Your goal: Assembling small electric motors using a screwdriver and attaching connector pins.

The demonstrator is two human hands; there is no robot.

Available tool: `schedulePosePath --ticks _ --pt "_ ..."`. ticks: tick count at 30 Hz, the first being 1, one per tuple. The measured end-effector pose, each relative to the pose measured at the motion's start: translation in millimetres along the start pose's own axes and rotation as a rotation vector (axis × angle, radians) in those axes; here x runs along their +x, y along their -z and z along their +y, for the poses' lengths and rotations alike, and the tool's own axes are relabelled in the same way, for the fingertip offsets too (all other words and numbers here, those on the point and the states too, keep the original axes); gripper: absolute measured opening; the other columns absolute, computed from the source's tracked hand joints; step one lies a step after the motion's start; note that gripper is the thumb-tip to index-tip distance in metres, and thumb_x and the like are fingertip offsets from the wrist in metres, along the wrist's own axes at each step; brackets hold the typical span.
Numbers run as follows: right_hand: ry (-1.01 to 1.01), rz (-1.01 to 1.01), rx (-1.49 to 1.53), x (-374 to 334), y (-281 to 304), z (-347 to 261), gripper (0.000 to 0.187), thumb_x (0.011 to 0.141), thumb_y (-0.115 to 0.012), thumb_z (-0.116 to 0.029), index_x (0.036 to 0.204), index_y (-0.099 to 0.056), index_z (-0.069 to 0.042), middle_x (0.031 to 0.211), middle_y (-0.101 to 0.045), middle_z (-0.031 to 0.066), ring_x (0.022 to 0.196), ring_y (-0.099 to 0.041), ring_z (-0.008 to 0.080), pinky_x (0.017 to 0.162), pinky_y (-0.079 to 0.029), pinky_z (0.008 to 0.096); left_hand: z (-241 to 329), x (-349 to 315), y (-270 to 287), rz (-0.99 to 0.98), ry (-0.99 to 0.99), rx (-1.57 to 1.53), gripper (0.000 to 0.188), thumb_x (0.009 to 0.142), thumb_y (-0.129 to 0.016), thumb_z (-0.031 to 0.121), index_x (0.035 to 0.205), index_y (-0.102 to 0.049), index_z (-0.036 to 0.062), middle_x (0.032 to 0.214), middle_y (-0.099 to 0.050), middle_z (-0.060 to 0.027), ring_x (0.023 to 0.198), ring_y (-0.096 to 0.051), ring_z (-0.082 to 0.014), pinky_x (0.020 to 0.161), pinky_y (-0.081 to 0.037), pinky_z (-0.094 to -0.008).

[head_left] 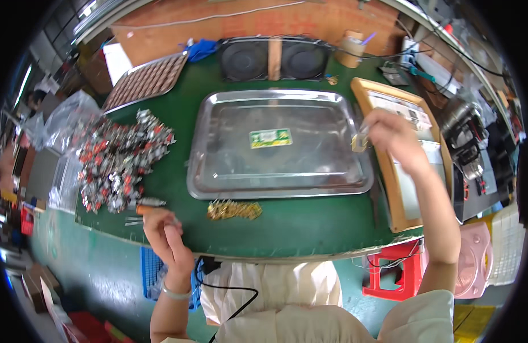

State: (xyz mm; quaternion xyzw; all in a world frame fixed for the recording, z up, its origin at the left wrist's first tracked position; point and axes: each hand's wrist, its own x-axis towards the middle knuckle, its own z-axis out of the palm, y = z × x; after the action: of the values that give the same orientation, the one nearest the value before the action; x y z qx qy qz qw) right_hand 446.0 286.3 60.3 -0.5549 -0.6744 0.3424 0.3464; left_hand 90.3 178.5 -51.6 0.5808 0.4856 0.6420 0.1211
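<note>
My left hand [168, 235] is at the table's front edge with its fingers curled closed. At its fingertips lies a small silver part with an orange end [144, 209]; whether the hand grips it I cannot make out. My right hand [394, 137], slightly blurred, is raised over the right rim of a shallow steel tray [229, 171]. Its fingers pinch a small yellowish piece [360, 143]. On the tray's floor lies a green and yellow card [270, 138]. Several small gold metal pieces [234, 210] lie in a row before the tray.
A heap of silver and red metal parts [118, 163] covers the table's left, beside a clear plastic bag [75, 117]. Behind are a tray of brown pieces [149, 80] and a black twin-fan unit [244, 59]. A wooden-framed box [396, 211] stands right, a red stool [412, 268] below.
</note>
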Motion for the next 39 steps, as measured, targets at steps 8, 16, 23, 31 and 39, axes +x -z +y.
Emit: schedulePosePath --ticks 8,16,23,31,39 --pt "0.020 -0.332 -0.171 -31 -113 -27 0.014 0.070 -0.054 -0.011 0.066 -0.054 0.002 0.057 -0.056 0.0126 0.055 -0.056 0.0207 0.055 -0.043 0.0311 139 28 22 -0.082 0.017 -1.234 0.042 0.087 -0.041 0.034 0.116 -0.034 0.0044 0.096 -0.033 -0.0093 0.080 -0.035 -0.0168 0.052 -0.032 -0.0249" --pt "0.133 -0.365 -0.604 -29 -151 -44 0.018 0.069 -0.051 -0.014 0.064 -0.058 0.002 0.065 -0.058 0.0197 0.065 -0.058 0.0352 0.065 -0.046 0.0420 170 -26 49 -0.087 0.053 -1.319 0.041 0.087 -0.042 0.033 0.115 -0.036 0.0051 0.094 -0.033 -0.0088 0.077 -0.035 -0.0173 0.052 -0.033 -0.0265" --pt "0.105 -0.301 -0.579 -22 -162 -45 0.020 0.070 -0.052 -0.016 0.066 -0.060 0.002 0.067 -0.059 0.0203 0.067 -0.058 0.0348 0.066 -0.046 0.0419 164 -26 63 -0.122 0.106 -1.357 0.040 0.087 -0.043 0.032 0.116 -0.036 0.0063 0.095 -0.035 -0.0085 0.076 -0.036 -0.0174 0.052 -0.035 -0.0275" --pt "0.073 -0.216 -0.443 -19 -148 -46 0.032 0.074 -0.057 -0.027 0.060 -0.055 0.002 0.059 -0.055 0.0180 0.057 -0.055 0.0311 0.058 -0.044 0.0384 153 -9 61 -0.176 0.142 -1.416 0.039 0.087 -0.044 0.031 0.117 -0.037 0.0075 0.096 -0.036 -0.0081 0.076 -0.037 -0.0174 0.052 -0.038 -0.0286" --pt "0.020 -0.123 -0.184 -21 -108 -34 0.029 0.075 -0.059 -0.019 0.060 -0.051 0.003 0.050 -0.045 0.0066 0.049 -0.040 0.0111 0.048 -0.036 0.0301 142 27 36 -0.246 0.160 -1.492 0.038 0.087 -0.045 0.029 0.118 -0.037 0.0088 0.097 -0.038 -0.0077 0.075 -0.039 -0.0175 0.052 -0.040 -0.0298"
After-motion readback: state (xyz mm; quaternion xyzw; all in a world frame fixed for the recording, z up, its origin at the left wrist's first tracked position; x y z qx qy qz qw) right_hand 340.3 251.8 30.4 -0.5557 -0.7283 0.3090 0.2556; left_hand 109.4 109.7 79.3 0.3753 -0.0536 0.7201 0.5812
